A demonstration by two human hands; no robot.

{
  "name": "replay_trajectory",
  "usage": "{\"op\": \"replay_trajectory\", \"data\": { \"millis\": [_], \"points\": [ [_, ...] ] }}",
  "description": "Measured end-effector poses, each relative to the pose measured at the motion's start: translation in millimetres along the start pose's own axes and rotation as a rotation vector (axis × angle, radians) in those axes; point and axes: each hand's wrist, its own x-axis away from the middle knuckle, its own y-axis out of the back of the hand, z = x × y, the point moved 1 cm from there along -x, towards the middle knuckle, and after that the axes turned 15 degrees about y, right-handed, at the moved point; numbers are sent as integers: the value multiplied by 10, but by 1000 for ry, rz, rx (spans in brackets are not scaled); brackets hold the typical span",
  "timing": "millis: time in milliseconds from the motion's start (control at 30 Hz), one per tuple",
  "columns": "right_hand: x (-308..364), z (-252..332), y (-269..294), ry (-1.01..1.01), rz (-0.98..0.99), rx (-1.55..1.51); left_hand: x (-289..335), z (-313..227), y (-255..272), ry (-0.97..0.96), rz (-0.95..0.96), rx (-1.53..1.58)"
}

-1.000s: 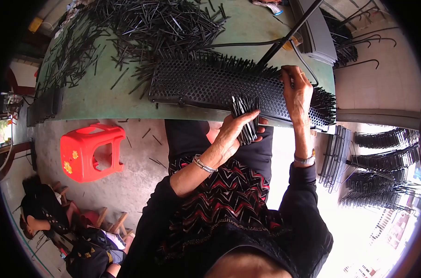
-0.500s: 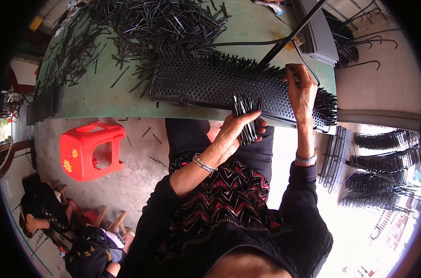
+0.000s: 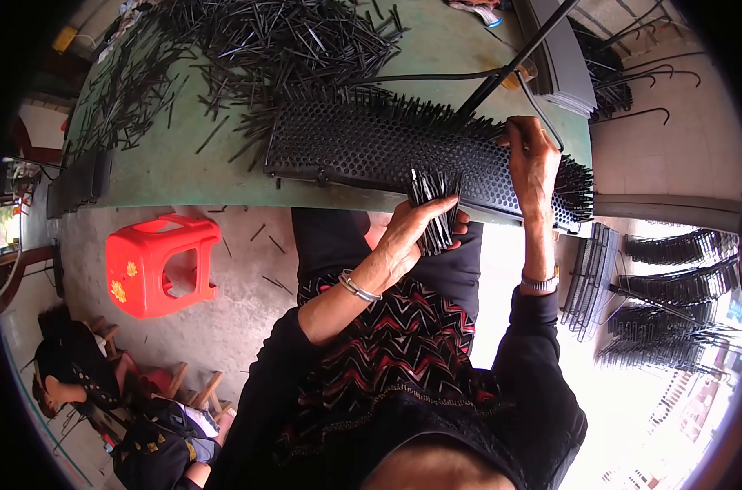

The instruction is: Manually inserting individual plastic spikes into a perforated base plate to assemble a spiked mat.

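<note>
1. Strips (image 3: 432, 196), thin and dark, are held as a bundle in the left hand (image 3: 404, 233), with the thumb laid across them and the fingers curled behind.
2. The bundle is positioned at the near edge of the perforated panel (image 3: 371, 151); its upper ends are seen against the panel, but whether the two are touching cannot be told.
3. The right hand (image 3: 534, 167) is placed over the right part of the panel, at its far edge, with thumb and fingers drawn narrowly together; whether a strip is pinched there cannot be told.
4. The panel, long, black and covered with round holes, is set slantwise along the near edge of the green table (image 3: 163, 180).
5. Dark bristles (image 3: 573, 184) are seen jutting out at the panel's right end, and more are lined along its far edge.
6. A large heap of loose strips (image 3: 293, 41) is spread on the table beyond the panel, and thinner scatterings are strewn to its left.
7. Grey sheets (image 3: 560, 57) are stacked at the table's far right.
8. A red stool (image 3: 138, 282) is placed on the floor at the left, below the table edge.
</note>
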Motion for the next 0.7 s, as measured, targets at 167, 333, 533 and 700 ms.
{"op": "replay_trajectory", "data": {
  "millis": [167,333,533,700],
  "points": [
    [-24,-22,-85,32,95,-26,-16,7,6,0,4,-4],
    [-82,-5,-63,140,164,22,-37,13,1,-12,10,-24],
    [-85,31,-114,226,202,12,-47,36,-50,-33,-15,-21],
    [-17,-8,-127,176,118,63,-40,38,-67,-34,-13,-23]
  ]
}}
